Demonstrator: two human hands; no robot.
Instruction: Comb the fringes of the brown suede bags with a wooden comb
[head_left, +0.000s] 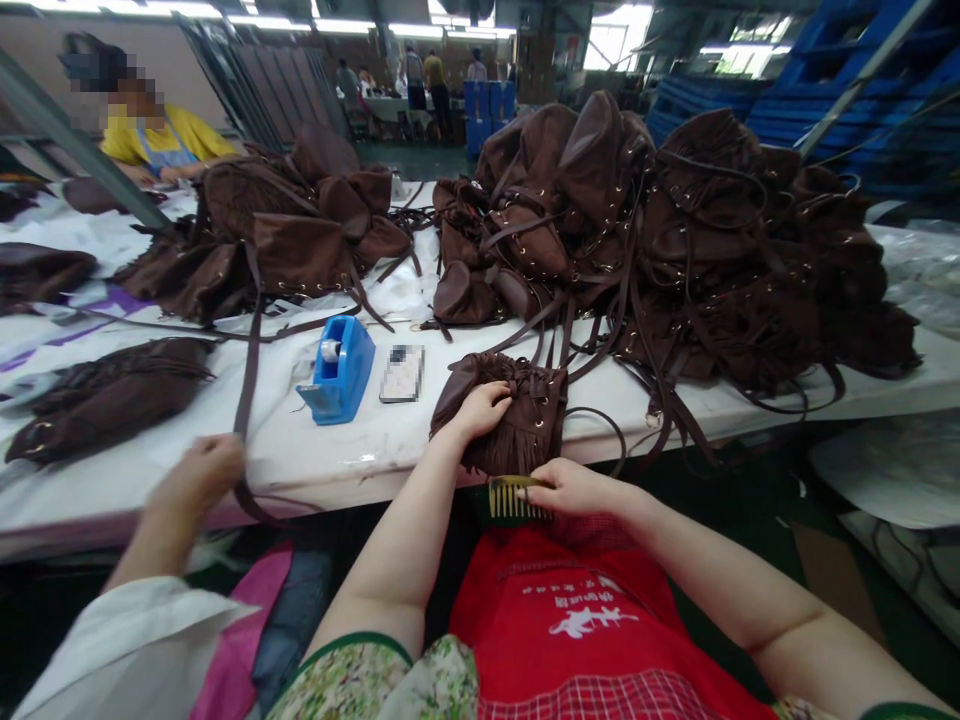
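Note:
A dark brown fringed bag (517,405) with eyelets and straps rests at the table's front edge. My left hand (486,408) lies on its upper part, fingers curled against the leather near the gathered top. In my right hand (574,488) is a yellowish wide-toothed comb (519,497), gripped at one end with its teeth pointing down. The comb is just below the bag's hanging fringe, close to the lower edge. Whether any teeth touch the fringe I cannot tell.
Brown bags with long straps are piled at the back right (570,220) and back left (300,250). A blue tape dispenser (341,370) and a phone (402,374) lie left of my arm. A co-worker's hand (202,470) is at far left by a strap; another person sits across the table.

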